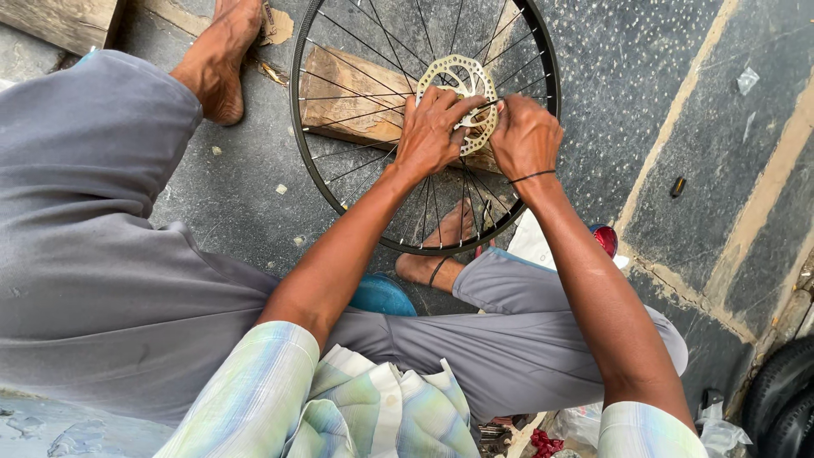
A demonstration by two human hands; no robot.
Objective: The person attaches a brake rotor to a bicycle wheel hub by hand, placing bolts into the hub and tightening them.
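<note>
A spoked bicycle wheel [314, 161] with a black rim stands between my legs on the grey floor. A pale metal brake disc [455, 75] sits at its hub. My left hand [432, 131] grips the lower left of the disc, fingers curled over its edge. My right hand [524, 136] presses against the disc's right side, fingers pinched at the hub; what they pinch is hidden. A black band circles my right wrist.
A wooden block [348, 97] lies under the wheel. My feet [222, 59] rest on the floor either side. A red round part [605, 238] lies by my right knee. Black tyres [780, 394] sit at the lower right, a plank [64, 21] at top left.
</note>
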